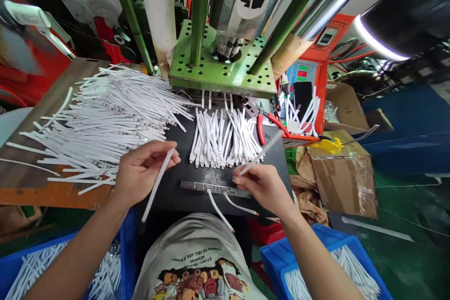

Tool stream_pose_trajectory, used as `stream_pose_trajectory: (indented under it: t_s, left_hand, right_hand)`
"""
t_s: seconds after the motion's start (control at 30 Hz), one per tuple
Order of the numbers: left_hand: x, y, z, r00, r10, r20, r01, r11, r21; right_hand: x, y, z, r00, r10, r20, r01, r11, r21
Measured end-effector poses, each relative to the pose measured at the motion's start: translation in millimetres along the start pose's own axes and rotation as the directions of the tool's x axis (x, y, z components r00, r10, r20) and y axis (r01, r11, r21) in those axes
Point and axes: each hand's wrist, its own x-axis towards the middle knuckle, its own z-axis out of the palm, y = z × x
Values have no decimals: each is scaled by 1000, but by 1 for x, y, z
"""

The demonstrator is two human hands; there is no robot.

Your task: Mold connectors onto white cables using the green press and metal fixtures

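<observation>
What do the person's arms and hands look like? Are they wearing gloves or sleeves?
No gloves. The left hand and right hand are bare, and both forearms are bare too, with no sleeves, watch or rings showing. The person wears a beige T-shirt with a colourful cartoon print and some lettering.

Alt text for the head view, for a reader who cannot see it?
Left hand and right hand each hold a white cable piece over a dark work plate below a green press; loose white cables lie piled to the left.

White cable (157, 186) slanted; second cable (259, 155) angled up.
</observation>
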Motion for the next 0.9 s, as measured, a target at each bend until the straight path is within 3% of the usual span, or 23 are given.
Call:
stream_pose_trajectory:
  t_s: [0.17, 0.27, 0.43, 0.63, 0.77, 0.83, 0.9]
  left_hand:
    - [-39, -18, 38, 974, 147, 174, -186, 953, 238]
    - [-50, -22, 49, 950, 163, 266, -237, 931, 276]
    - [-50, -21, 47, 911, 173, 374, -303, 895, 327]
    - [-45, -25, 47, 914, 168, 369, -277, 923, 266]
    - [-44, -23, 50, 911, 148, 384, -283, 903, 323]
    - [-45, -21, 51, 906, 154, 394, -304, 885, 354]
    - [-47, -17, 49, 898, 155, 412, -315, 879, 356]
  right_hand:
    - [-37, 18, 20, 941, -290, -173, 280, 957, -83]
    - [-38, 16, 31, 907, -369, -204, 341, 927, -160]
    - [-36, 16, 36, 888, -437, -143, 386, 878, -283]
    - [-33, 27, 42, 881, -455, -131, 427, 882, -200]
    - [-36, 28, 44, 886, -444, -136, 415, 889, -196]
    - [-35, 24, 35, 899, -431, -73, 410, 890, -201]
    - [-27, 17, 15, 915, -388, 112, 403, 898, -180]
